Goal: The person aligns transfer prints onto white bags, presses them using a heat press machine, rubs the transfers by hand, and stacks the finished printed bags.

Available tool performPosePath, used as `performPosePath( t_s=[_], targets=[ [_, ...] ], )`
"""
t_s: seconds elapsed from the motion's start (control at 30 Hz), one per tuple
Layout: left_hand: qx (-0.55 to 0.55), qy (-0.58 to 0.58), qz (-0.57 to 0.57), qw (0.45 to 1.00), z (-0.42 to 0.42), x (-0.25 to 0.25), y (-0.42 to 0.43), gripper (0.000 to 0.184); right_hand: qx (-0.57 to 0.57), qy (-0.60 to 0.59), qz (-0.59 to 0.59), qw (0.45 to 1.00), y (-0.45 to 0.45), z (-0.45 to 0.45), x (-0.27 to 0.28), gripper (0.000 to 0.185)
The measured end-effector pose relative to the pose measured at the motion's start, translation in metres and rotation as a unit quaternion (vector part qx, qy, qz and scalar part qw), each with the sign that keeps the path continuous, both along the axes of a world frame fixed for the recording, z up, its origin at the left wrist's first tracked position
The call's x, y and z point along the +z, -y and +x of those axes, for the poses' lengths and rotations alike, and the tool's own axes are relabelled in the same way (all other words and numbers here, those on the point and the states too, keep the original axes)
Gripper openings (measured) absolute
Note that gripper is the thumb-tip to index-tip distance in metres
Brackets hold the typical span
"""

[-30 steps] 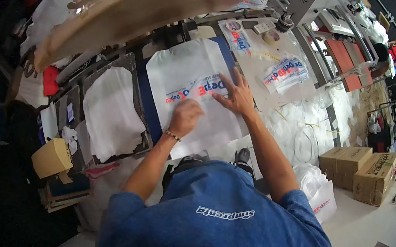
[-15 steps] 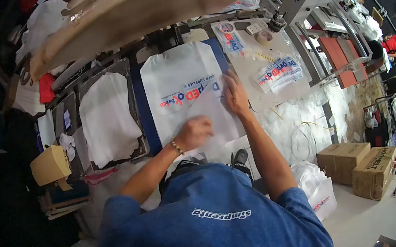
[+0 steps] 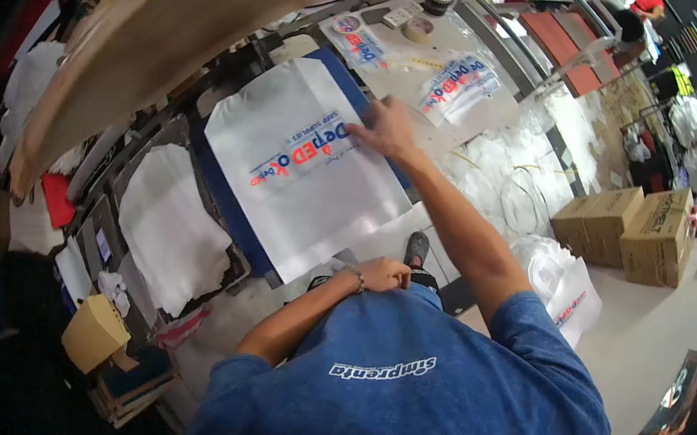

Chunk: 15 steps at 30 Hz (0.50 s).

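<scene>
A white bag [image 3: 287, 228] lies flat on a blue board [image 3: 231, 230], with a red and blue DepED OK print [image 3: 300, 154] across its upper half. At the right end of that print is my right hand [image 3: 389, 128], thumb out over the lettering and fingers bent and apart from it. My left hand [image 3: 385, 273], with a beaded bracelet, is drawn in at my waist below the bag's near edge. Its fingers are curled, and whatever they may hold is hidden.
To the left lies a stack of white bags [image 3: 167, 227]. Printed sheets [image 3: 462, 89] and a tape roll [image 3: 419, 30] sit on the table at upper right. A blurred beige panel [image 3: 153, 49] crosses the upper left. Cardboard boxes [image 3: 660, 236] stand on the floor at right.
My left hand has moved from over the bag down to my waist. The lifted white flap that covered part of the print is now flat. My right hand remains at the print's right end.
</scene>
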State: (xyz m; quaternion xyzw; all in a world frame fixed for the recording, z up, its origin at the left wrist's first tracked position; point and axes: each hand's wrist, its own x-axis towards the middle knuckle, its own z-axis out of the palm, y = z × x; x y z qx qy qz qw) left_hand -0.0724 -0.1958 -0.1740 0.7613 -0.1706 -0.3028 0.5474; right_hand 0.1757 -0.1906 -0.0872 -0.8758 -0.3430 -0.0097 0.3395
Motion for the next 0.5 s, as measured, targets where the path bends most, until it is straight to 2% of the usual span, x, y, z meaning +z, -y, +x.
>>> performPosePath(
  t_s=[0.03, 0.07, 0.1, 0.13, 0.17, 0.23, 0.3, 0.37, 0.4, 0.47, 0.5],
  targets=[
    [-0.012, -0.001, -0.002, 1.0, 0.002, -0.007, 0.002, 0.02, -0.024, 0.053, 0.008, 0.998, -0.008, -0.005, -0.009, 0.05],
    [-0.036, -0.015, 0.092, 0.995, 0.002, -0.014, 0.005, 0.021, -0.047, 0.073, 0.012, 0.996, -0.015, -0.009, -0.019, 0.048],
    [-0.06, -0.025, 0.185, 0.981, 0.003, -0.022, 0.007, 0.024, -0.083, 0.022, -0.004, 0.996, -0.019, -0.017, -0.014, 0.044],
    [-0.064, -0.014, 0.231, 0.971, 0.001, -0.03, 0.007, 0.027, -0.105, 0.012, -0.005, 0.994, -0.022, -0.022, -0.018, 0.042],
    [-0.081, -0.014, 0.226, 0.971, -0.002, -0.039, 0.008, 0.027, -0.127, 0.004, -0.006, 0.992, -0.026, -0.024, -0.021, 0.04],
    [0.027, 0.038, 0.255, 0.966, -0.012, -0.06, 0.007, 0.03, -0.143, -0.029, 0.009, 0.989, -0.028, -0.025, -0.023, 0.033],
    [0.002, 0.031, 0.245, 0.969, -0.022, -0.107, 0.003, 0.029, -0.125, -0.097, 0.042, 0.986, -0.022, -0.018, -0.025, 0.033],
    [-0.003, -0.037, 0.133, 0.99, -0.032, -0.099, -0.015, 0.033, -0.131, -0.1, 0.088, 0.982, -0.003, -0.014, -0.029, 0.036],
    [0.017, -0.038, 0.167, 0.985, -0.042, -0.096, -0.022, 0.035, -0.171, -0.093, 0.083, 0.977, 0.032, -0.012, -0.02, 0.036],
    [0.053, -0.063, 0.217, 0.973, -0.055, -0.099, -0.042, 0.037, -0.06, -0.254, 0.19, 0.946, 0.092, -0.004, 0.006, 0.034],
    [0.071, -0.09, 0.234, 0.965, -0.061, -0.103, -0.055, 0.038, -0.083, -0.245, 0.194, 0.946, 0.123, 0.002, -0.001, 0.034]
  ],
)
